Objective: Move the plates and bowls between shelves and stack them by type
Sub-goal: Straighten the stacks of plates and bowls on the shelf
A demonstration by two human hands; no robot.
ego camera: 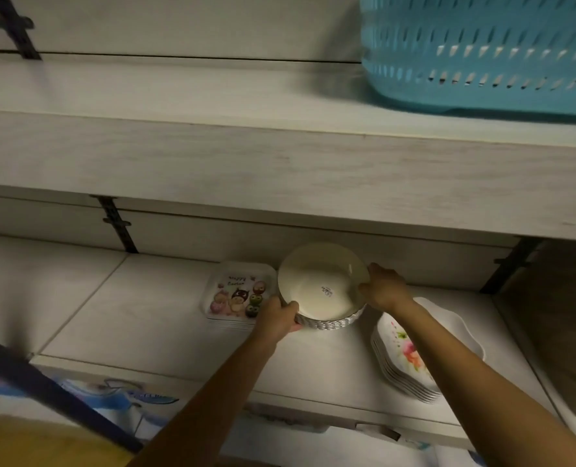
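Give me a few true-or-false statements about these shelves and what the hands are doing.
1. The left hand and right hand both hold the cream bowls. True.
2. The blue basket sits on the lower shelf beside the bowls. False: it stands on the upper shelf, at the right.
3. The square cartoon plates lie to the left of the cream bowls. True.
4. The floral plates are one single plate standing on its edge. False: they lie flat in a stack of several, to the right of the bowls.
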